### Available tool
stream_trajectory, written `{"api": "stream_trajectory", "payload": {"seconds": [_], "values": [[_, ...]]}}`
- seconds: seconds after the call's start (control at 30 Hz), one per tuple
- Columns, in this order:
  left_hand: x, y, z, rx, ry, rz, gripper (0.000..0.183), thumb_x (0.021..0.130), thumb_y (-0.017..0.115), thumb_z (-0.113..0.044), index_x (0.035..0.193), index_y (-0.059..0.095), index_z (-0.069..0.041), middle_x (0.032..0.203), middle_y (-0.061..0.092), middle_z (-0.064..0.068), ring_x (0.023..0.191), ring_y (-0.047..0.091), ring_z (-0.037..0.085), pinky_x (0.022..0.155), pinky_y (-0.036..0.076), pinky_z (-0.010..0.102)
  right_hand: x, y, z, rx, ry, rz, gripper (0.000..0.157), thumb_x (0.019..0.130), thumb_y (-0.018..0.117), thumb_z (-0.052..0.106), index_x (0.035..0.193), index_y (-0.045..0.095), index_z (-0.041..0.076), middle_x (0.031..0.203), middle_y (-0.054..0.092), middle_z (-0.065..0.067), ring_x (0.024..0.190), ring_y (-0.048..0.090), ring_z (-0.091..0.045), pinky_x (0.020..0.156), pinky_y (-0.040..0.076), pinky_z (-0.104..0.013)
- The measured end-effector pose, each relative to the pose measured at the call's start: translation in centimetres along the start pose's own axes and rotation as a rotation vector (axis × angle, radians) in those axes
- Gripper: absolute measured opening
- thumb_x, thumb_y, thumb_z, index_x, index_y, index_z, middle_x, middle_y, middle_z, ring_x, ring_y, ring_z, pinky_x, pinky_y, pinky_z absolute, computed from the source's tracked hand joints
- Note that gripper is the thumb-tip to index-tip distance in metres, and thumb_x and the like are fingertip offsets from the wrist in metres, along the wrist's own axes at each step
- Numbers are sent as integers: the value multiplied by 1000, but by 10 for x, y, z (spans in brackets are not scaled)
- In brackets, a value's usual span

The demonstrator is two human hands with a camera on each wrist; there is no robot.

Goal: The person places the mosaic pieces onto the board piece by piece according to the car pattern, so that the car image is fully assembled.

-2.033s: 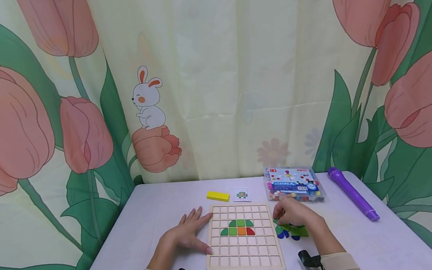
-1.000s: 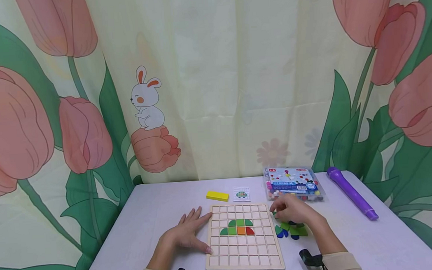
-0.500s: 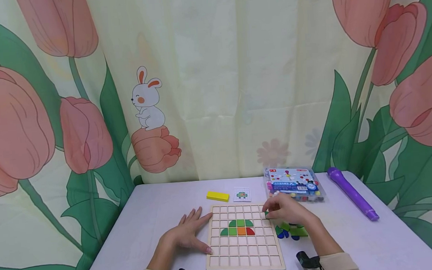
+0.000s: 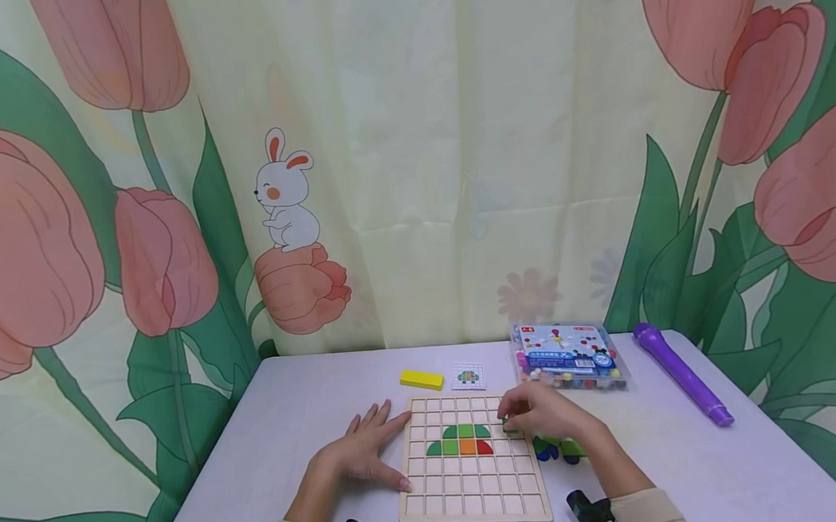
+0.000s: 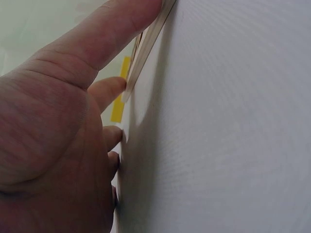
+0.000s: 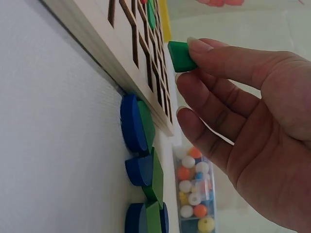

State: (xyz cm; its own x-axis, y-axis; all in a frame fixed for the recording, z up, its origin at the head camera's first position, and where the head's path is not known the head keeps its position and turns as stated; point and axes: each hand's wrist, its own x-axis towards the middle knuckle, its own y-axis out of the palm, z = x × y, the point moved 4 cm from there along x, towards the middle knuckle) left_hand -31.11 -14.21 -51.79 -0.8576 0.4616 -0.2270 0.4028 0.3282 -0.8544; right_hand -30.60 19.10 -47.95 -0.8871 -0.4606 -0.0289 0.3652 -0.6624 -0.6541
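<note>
A wooden grid board (image 4: 475, 521) lies on the table with green, orange and red tiles (image 4: 467, 447) set in its cells. My left hand (image 4: 361, 452) rests spread at its left side, thumb and index fingertip against the frame. Over the board's right part, my right hand (image 4: 548, 413) pinches a green tile (image 6: 181, 57) between thumb and fingers. The right wrist view shows this tile raised above the grid, other fingers loosely bent. Beside the board's right edge, partly behind the right hand, is a pile of loose green and blue pieces (image 4: 548, 449).
Behind the board are a yellow block (image 4: 421, 380) and a small card (image 4: 467, 375) with a coloured grid picture. A clear box (image 4: 571, 355) of coloured beads stands at the back right. A purple stick-like tube (image 4: 684, 374) lies farther right.
My right hand has moved left from the loose pile to above the board's right columns, carrying the green tile. The left hand and the board have stayed in place.
</note>
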Motion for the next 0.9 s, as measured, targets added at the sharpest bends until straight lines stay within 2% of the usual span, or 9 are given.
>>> {"api": "stream_trajectory", "payload": {"seconds": [0.3,0.67,0.9], "values": [[-1,-1,-1,-2,-1,3,118,64,87,-71,163,35,-33,175,14,17,163,5,39,128,4,67,6,8,0,-13,-50,46,6,95,75,9,98,78,12,84,70,1,79,58,-16,70,48,-24],[-2,-1,-2,-7,-3,5,118,64,88,-70,163,34,-33,175,13,17,163,4,38,128,4,67,7,13,3,-7,-43,70,7,93,76,8,97,79,13,83,71,2,76,58,-14,68,48,-23],[-2,-1,-2,-7,2,5,118,64,87,-71,163,34,-32,175,13,17,163,4,39,128,4,67,8,18,5,2,-36,84,7,92,77,6,96,79,11,84,71,-1,79,57,-17,69,47,-25]]}}
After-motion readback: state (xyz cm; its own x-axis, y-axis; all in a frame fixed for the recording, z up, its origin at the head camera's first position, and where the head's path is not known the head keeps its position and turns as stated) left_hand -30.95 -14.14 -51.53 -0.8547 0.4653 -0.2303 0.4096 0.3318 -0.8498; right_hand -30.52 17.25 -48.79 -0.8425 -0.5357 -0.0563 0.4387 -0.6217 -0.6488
